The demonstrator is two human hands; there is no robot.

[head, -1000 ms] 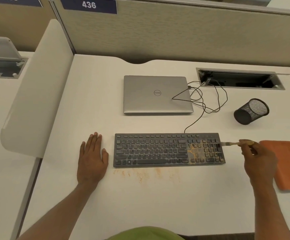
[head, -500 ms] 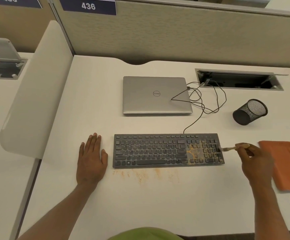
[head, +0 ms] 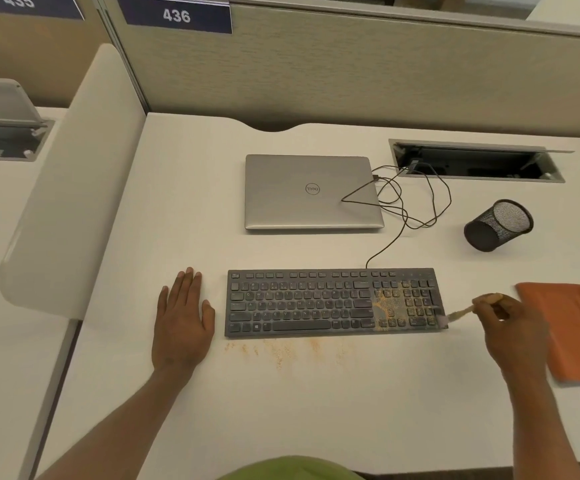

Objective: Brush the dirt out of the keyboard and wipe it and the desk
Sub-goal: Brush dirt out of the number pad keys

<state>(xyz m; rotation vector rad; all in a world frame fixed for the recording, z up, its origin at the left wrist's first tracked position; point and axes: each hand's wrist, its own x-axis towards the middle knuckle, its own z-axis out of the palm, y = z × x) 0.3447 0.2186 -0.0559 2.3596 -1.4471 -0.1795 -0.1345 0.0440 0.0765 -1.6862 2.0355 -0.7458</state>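
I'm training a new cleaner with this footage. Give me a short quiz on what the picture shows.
1. True or false: the left hand lies flat on the desk, left of the keyboard.
2. Where on the keyboard is the dirt thickest? A) left end B) middle C) right part, around the number pad
3. Fill in: the right hand holds a ___ with its bristles at the keyboard's right end.

Key: 1 true; 2 C; 3 brush.
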